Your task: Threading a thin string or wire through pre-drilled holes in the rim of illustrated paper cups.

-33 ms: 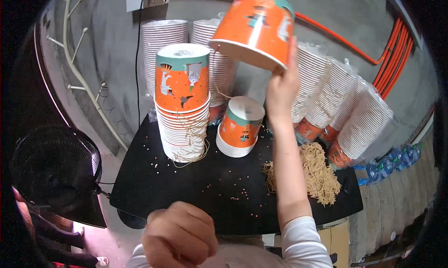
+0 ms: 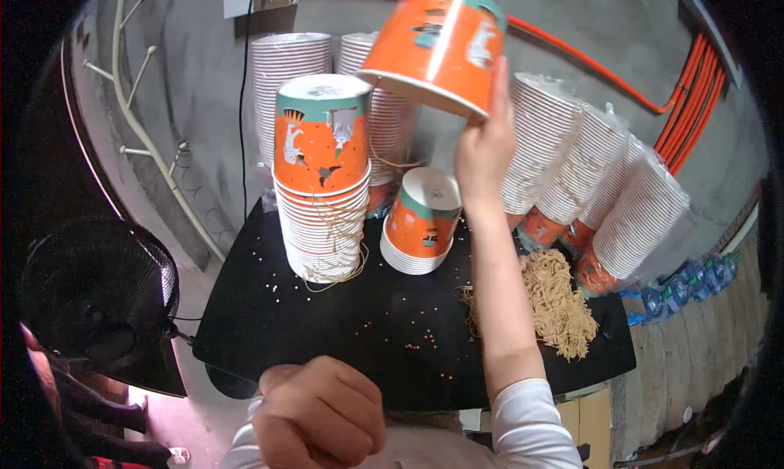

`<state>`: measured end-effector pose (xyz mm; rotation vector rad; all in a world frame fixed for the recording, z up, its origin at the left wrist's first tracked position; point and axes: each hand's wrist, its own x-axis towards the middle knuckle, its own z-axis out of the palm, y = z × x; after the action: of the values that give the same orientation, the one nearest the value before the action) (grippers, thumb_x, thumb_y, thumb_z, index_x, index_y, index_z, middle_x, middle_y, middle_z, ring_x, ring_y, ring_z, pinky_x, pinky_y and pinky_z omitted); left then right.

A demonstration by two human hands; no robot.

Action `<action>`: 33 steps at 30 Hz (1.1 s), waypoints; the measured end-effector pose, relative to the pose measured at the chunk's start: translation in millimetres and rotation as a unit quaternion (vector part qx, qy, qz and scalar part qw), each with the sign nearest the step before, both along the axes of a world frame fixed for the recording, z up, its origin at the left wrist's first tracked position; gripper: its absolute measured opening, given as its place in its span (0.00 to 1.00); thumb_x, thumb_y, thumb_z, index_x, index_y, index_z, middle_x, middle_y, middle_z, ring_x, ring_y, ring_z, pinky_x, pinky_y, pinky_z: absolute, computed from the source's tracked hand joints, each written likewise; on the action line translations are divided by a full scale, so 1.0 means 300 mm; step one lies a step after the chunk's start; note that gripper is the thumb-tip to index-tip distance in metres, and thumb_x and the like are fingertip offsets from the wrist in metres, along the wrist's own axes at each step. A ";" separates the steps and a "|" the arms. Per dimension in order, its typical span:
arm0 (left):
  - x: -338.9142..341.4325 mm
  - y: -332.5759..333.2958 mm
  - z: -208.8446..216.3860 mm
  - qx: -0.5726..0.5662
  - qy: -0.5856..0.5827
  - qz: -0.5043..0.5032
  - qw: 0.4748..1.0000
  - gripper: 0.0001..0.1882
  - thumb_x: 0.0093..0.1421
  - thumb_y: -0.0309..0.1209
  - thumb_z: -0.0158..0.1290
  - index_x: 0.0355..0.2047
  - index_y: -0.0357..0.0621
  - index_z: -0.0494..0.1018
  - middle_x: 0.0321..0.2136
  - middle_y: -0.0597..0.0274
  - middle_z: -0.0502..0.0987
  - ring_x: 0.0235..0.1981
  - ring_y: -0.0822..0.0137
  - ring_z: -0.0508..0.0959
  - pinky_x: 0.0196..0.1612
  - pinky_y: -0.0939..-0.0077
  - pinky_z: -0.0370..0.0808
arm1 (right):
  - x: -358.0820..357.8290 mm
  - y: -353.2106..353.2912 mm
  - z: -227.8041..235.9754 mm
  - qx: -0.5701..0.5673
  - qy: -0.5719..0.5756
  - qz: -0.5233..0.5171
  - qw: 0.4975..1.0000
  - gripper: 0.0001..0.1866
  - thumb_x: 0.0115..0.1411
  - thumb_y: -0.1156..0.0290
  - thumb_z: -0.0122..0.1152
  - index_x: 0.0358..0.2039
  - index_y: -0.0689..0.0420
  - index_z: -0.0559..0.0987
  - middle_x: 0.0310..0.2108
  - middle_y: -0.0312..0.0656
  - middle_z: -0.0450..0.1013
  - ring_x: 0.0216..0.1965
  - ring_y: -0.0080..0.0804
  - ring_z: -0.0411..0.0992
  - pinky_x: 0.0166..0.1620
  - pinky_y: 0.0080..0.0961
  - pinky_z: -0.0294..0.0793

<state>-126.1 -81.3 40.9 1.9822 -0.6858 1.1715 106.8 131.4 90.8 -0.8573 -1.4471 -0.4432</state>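
Observation:
High over the table's back, my right hand [image 2: 486,151] grips an upside-down orange and green paper bucket [image 2: 437,48] by its rim side. A thin cord [image 2: 392,162] curves in the air below that bucket; whether it is attached is unclear. Low in front of me, my left hand [image 2: 322,412] is closed in a fist, and what its fingers hold, if anything, is hidden. A tall stack of upturned paper buckets [image 2: 322,159] stands left of centre, with tan cords hanging down its side. Beside it is a shorter upturned bucket stack [image 2: 420,228].
A heap of tan cords [image 2: 559,306] lies at the right of the black table [image 2: 318,346]. Plastic-wrapped bucket stacks [image 2: 637,216] line the back and right. Small pale bits dot the tabletop. A black fan [image 2: 98,297] stands left; blue-tinted bottles [image 2: 690,285] lie right.
My right hand and the bucket have shifted slightly left and up. My left fist has moved a little to the right; the stacks stay in place.

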 end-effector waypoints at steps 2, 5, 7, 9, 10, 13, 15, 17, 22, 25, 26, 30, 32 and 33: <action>0.082 -0.016 0.031 -0.034 -0.084 0.016 0.996 0.01 0.64 0.27 0.59 0.35 0.48 0.79 0.19 0.65 0.72 0.18 0.68 0.75 0.18 0.78 0.66 | -0.102 0.032 -0.016 -0.003 -0.001 0.041 0.999 0.45 0.56 0.90 0.43 0.74 0.45 0.55 0.59 0.54 0.67 0.58 0.53 0.70 0.57 0.40 0.72; 0.142 -0.043 0.039 -0.088 -0.149 0.044 0.984 0.02 0.64 0.28 0.60 0.33 0.47 0.79 0.13 0.68 0.68 0.11 0.73 0.68 0.13 0.81 0.56 | -0.213 0.082 -0.045 0.018 -0.020 0.078 0.997 0.45 0.57 0.88 0.44 0.75 0.46 0.53 0.62 0.54 0.64 0.61 0.54 0.67 0.58 0.41 0.71; 0.133 -0.038 0.026 -0.097 -0.145 0.037 0.984 0.01 0.65 0.28 0.60 0.35 0.46 0.78 0.14 0.65 0.69 0.11 0.73 0.68 0.13 0.81 0.57 | -0.252 0.087 -0.060 0.005 -0.047 0.123 0.991 0.44 0.57 0.86 0.44 0.75 0.46 0.52 0.64 0.57 0.61 0.62 0.56 0.65 0.62 0.42 0.68; 0.104 -0.009 0.036 -0.075 -0.111 0.012 0.991 0.03 0.66 0.29 0.58 0.39 0.45 0.78 0.17 0.64 0.71 0.13 0.72 0.70 0.15 0.81 0.60 | -0.294 0.087 -0.075 0.001 -0.071 0.144 0.987 0.44 0.58 0.86 0.44 0.75 0.45 0.52 0.65 0.58 0.60 0.63 0.57 0.65 0.64 0.42 0.66; 0.080 0.012 0.026 -0.056 -0.072 -0.008 0.996 0.05 0.64 0.32 0.60 0.35 0.45 0.78 0.22 0.59 0.75 0.20 0.64 0.73 0.23 0.73 0.66 | -0.301 0.087 -0.082 -0.004 -0.069 0.167 0.984 0.43 0.58 0.85 0.45 0.75 0.46 0.53 0.65 0.59 0.59 0.65 0.59 0.62 0.66 0.43 0.64; 0.034 0.050 -0.004 -0.020 -0.001 -0.044 0.999 0.07 0.61 0.34 0.61 0.31 0.47 0.78 0.31 0.51 0.80 0.33 0.51 0.81 0.34 0.61 0.77 | -0.301 0.094 -0.124 -0.049 -0.113 0.195 0.973 0.43 0.58 0.85 0.46 0.74 0.44 0.55 0.68 0.64 0.53 0.63 0.64 0.64 0.61 0.46 0.70; 0.052 0.044 0.004 -0.033 -0.029 -0.031 0.999 0.02 0.63 0.28 0.58 0.36 0.47 0.79 0.26 0.55 0.78 0.25 0.59 0.79 0.25 0.71 0.72 | -0.312 0.094 -0.161 -0.063 -0.128 0.215 0.966 0.42 0.58 0.86 0.46 0.73 0.44 0.57 0.68 0.62 0.54 0.65 0.62 0.62 0.64 0.44 0.67; 0.095 0.021 0.018 -0.066 -0.081 -0.007 0.995 0.02 0.64 0.26 0.58 0.38 0.44 0.78 0.20 0.61 0.73 0.16 0.68 0.72 0.17 0.77 0.61 | -0.306 0.081 -0.200 -0.095 -0.136 0.247 0.955 0.42 0.58 0.86 0.46 0.73 0.47 0.58 0.68 0.59 0.57 0.67 0.59 0.61 0.66 0.42 0.64; 0.034 0.081 0.022 -0.028 0.021 -0.054 0.998 0.06 0.65 0.29 0.55 0.36 0.44 0.82 0.27 0.56 0.79 0.26 0.60 0.82 0.24 0.72 0.73 | -0.121 0.031 -0.304 -0.100 -0.101 0.167 0.976 0.36 0.59 0.77 0.54 0.70 0.54 0.62 0.67 0.57 0.58 0.67 0.61 0.59 0.66 0.48 0.64; 0.015 0.113 0.042 -0.027 0.057 -0.028 0.998 0.09 0.66 0.33 0.55 0.33 0.43 0.80 0.27 0.57 0.79 0.28 0.60 0.81 0.26 0.69 0.74 | 0.072 0.038 -0.452 -0.190 -0.204 -0.024 0.960 0.39 0.60 0.59 0.64 0.69 0.57 0.62 0.66 0.59 0.60 0.68 0.63 0.57 0.67 0.54 0.59; 0.008 0.126 0.044 -0.003 0.067 0.010 0.998 0.11 0.67 0.36 0.56 0.30 0.43 0.78 0.27 0.57 0.78 0.28 0.60 0.80 0.28 0.66 0.75 | 0.086 0.025 -0.471 -0.233 -0.213 -0.047 0.948 0.43 0.58 0.52 0.66 0.69 0.57 0.62 0.66 0.60 0.60 0.68 0.64 0.56 0.68 0.55 0.57; 0.059 0.169 0.045 0.076 0.314 0.123 0.938 0.10 0.64 0.39 0.57 0.29 0.48 0.78 0.27 0.61 0.79 0.29 0.58 0.80 0.32 0.64 0.77 | 0.127 0.027 -0.498 -0.334 -0.159 -0.059 0.927 0.57 0.48 0.33 0.69 0.69 0.58 0.64 0.67 0.65 0.58 0.70 0.68 0.52 0.70 0.55 0.53; 0.125 0.181 0.011 0.076 0.412 0.203 0.885 0.07 0.64 0.38 0.55 0.33 0.52 0.80 0.28 0.60 0.81 0.33 0.54 0.81 0.36 0.63 0.78 | 0.135 0.104 -0.485 -0.364 -0.092 -0.011 0.927 0.66 0.39 0.27 0.72 0.70 0.59 0.62 0.69 0.71 0.51 0.70 0.73 0.50 0.69 0.53 0.57; 0.164 0.208 -0.061 0.065 0.416 0.272 0.865 0.08 0.65 0.38 0.53 0.36 0.56 0.82 0.30 0.57 0.82 0.36 0.52 0.82 0.38 0.63 0.78 | 0.129 0.143 -0.480 -0.397 -0.082 -0.011 0.914 0.68 0.37 0.26 0.72 0.70 0.59 0.61 0.69 0.72 0.50 0.69 0.73 0.51 0.68 0.53 0.58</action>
<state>-76.9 -19.0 22.6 2.5889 0.2715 0.4217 145.4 174.1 -53.1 -1.5067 -1.8008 0.0924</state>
